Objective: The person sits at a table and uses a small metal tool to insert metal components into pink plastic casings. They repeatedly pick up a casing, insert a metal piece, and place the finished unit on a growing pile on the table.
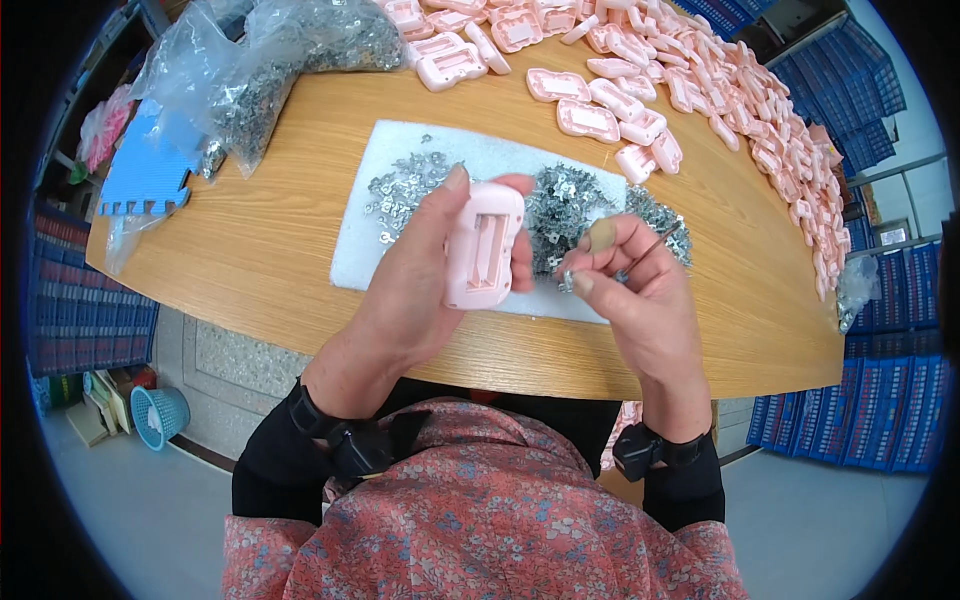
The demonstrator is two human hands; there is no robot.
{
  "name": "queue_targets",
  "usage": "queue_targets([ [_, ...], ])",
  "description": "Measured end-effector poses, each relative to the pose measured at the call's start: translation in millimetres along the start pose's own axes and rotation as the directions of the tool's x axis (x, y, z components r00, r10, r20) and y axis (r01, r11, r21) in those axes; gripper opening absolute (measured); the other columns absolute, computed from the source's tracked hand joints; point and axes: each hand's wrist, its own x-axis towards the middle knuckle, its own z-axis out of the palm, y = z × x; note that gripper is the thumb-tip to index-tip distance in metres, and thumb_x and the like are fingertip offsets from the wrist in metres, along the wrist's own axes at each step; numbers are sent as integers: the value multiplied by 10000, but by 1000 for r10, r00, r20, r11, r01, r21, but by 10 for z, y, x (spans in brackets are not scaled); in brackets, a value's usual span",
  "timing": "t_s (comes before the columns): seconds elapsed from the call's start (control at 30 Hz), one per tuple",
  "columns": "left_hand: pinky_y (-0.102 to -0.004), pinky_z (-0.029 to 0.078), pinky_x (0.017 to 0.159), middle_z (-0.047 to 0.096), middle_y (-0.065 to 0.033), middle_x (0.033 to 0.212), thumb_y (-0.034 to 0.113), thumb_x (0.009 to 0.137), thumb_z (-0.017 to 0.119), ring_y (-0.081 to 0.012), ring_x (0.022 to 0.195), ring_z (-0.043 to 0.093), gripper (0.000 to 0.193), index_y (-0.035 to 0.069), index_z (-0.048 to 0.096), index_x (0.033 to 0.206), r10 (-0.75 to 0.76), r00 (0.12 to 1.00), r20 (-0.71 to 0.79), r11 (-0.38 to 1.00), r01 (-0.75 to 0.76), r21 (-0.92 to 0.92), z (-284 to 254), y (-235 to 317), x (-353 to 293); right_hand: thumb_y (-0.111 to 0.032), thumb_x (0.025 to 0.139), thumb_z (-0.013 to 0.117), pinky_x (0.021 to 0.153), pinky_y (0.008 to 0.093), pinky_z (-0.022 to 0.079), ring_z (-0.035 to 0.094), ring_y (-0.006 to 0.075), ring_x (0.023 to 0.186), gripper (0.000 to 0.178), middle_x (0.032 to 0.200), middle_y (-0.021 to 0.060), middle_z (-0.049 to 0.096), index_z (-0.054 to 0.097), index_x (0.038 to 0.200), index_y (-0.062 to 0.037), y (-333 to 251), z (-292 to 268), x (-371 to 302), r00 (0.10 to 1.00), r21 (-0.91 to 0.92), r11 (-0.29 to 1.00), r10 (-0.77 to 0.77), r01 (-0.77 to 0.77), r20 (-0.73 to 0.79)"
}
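My left hand (405,265) holds a pale pink plastic case (486,250) over the foam sheet, thumb on one side and fingers around the other. Its long battery compartment faces up. Pinched in my right hand (645,300), just right of the case, is a small silvery metal piece (567,282). A thin dark rod (658,240) also sticks out between that hand's fingers; its kind I cannot make out. A tan cover (601,236) sits on one right fingertip. Beneath, the white foam sheet (352,235) carries scattered metal pieces (400,190) and a denser heap (565,200).
Many pink cases (740,105) crowd the far and right side of the wooden table (270,235). Clear plastic bags of metal parts (255,100) lie at the far left beside a blue foam mat (150,165). Blue crates (850,410) and a wastebasket (160,417) stand around the table.
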Motion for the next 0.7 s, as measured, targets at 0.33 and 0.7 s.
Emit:
queue_targets([
  [0.33,-410,459,975,584,-172,1232,402,998,365,-246,1112,577,531,76,411,1415,249,968,0,968,-249,-17,199,-81,7,20,859,629,856,226,469,593,66,916,289,1015,31,641,550,1134,-19,224,87,-43,993,245,962,108,-118,57],
  [0.7,-423,508,993,479,-166,1424,258,963,468,-256,1262,536,622,71,276,1524,-240,966,96,959,220,181,171,-6,-221,-18,827,657,820,229,461,578,71,919,248,989,-10,634,606,1069,-34,118,-307,-135,995,-204,979,12,8,94],
])
